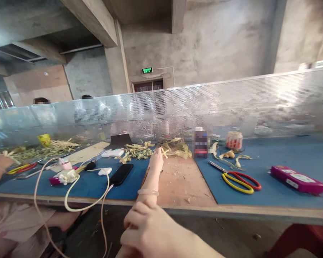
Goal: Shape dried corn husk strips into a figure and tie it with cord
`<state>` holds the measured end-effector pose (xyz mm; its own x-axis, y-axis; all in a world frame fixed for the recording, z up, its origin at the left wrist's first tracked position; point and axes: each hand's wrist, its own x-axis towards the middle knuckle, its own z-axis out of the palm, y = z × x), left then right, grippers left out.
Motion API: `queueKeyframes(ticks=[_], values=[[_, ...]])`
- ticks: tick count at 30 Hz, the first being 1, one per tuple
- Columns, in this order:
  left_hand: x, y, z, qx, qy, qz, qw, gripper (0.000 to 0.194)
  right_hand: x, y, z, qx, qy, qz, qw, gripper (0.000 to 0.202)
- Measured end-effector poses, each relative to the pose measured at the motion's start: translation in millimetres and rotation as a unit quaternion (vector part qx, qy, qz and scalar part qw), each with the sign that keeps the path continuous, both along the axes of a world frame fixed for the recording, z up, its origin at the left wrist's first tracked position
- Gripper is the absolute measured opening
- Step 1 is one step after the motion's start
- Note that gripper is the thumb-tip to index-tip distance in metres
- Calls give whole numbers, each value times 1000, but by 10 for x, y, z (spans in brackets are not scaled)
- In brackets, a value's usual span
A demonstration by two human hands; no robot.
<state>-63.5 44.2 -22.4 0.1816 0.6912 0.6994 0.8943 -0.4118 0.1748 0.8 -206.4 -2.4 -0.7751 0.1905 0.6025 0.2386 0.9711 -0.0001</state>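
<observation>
My left hand (158, 157), with a pale bangle on its wrist, reaches forward over the bare wooden strip (187, 182) of the table. Its fingers look closed at a pale dried strip (164, 153), like corn husk; the grip is small and partly hidden. A heap of dried husk-like strips (181, 150) lies just to the right of it, and a greenish pile of cuttings (138, 152) to the left. My right hand (148, 227) is wrapped round my left forearm, near the table's front edge.
Scissors (239, 180) with red and yellow handles, a magenta box (297, 179) and a jar (234, 140) are on the right. A black phone (121, 174) and a looped cable (68, 200) lie left. Another person's hand (0, 166) is far left. A perforated metal screen (218, 107) stands behind.
</observation>
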Motion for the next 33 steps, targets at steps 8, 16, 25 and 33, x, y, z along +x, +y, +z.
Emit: queueKeyframes(ticks=[8,16,25,33], values=[[97,-44,-13,16,50,-4,999,36,181,-3,-156,-212,131,-41,968,56],[154,-85,-10,21,45,4,999,35,122,-134,-331,-254,218,-46,941,29],[196,-44,-21,0,-2,-13,1000,35,256,-126,-341,-312,195,-17,930,36],[197,74,12,-45,-153,-64,985,34,562,49,-51,-245,183,-25,952,22]])
